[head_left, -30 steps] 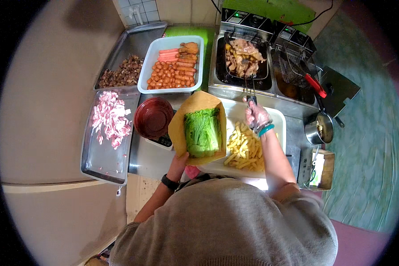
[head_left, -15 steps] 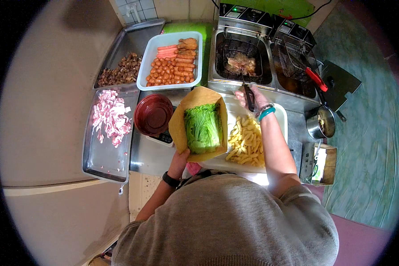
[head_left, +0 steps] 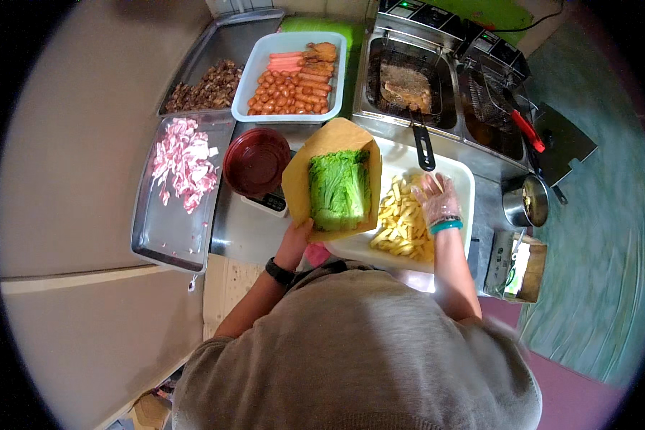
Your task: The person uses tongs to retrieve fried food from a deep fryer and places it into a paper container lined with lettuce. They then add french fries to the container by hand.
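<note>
The left hand (head_left: 294,240) is holding a brown paper bag (head_left: 340,136) by its near left corner, the fingers pinching the edge, and a green lettuce leaf (head_left: 340,190) is filling the opening. The bag is standing out in front of the person's chest, above the desk (head_left: 229,229); whether it is touching the desk I cannot tell.

Just right of the bag, a white tray (head_left: 466,186) is carrying pale fries (head_left: 401,226). The right hand (head_left: 441,201), wearing a clear glove, is reaching over these fries, its fingers spreading loosely apart and looking bare of any load; whether the fingertips are touching a fry I cannot tell.

Beyond the bag and to its right, a fryer (head_left: 437,140) is holding a basket with a browned piece of meat (head_left: 406,89), and the basket's black handle (head_left: 423,147) is pointing back toward the right hand. Farther right of the bag, a red handle (head_left: 527,130) is sticking out of a second basket, and a small pot (head_left: 512,197) is sitting nearer the person.

Left of the bag, a dark red bowl (head_left: 256,163) is standing beside it, and beyond the bag a pale tub (head_left: 240,93) is holding sausages (head_left: 290,93). Farthest left, a metal tray (head_left: 168,236) is bearing pink-and-white raw meat (head_left: 186,165).
</note>
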Demonstrator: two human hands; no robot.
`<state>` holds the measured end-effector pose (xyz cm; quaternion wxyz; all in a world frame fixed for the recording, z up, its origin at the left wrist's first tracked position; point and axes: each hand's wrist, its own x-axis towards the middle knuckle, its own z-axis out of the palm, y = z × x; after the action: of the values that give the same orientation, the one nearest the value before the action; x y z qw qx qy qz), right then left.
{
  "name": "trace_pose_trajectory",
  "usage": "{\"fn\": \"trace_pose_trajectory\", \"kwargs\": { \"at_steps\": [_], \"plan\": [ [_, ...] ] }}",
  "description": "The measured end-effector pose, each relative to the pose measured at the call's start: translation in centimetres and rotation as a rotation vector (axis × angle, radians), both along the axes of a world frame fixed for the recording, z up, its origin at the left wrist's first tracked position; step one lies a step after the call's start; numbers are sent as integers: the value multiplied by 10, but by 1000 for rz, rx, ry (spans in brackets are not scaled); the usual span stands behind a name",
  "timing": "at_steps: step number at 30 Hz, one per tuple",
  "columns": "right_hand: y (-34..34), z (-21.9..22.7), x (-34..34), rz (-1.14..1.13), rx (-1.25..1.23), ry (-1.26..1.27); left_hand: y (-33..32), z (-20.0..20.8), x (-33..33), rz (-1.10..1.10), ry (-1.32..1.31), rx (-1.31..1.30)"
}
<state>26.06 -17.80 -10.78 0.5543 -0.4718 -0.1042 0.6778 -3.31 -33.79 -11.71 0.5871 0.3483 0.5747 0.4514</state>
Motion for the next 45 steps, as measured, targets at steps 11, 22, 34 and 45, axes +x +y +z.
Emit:
{"fn": "trace_pose_trajectory", "kwargs": {
  "at_steps": [11, 22, 34, 45],
  "plan": [
    [-39, -4, -7, 48, -8, -93, 40, -3, -21, 110, 60, 231],
    [-55, -11, -25, 213, 123, -97, 128, 18, -25, 159, -52, -7],
    [-73, -2, -44, 344, 210, -172, 98, 13, -34, 168, 1, 118],
    [-74, 11, -65, 508, 368, -103, 107, 1, -32, 201, 51, 239]
  ]
}}
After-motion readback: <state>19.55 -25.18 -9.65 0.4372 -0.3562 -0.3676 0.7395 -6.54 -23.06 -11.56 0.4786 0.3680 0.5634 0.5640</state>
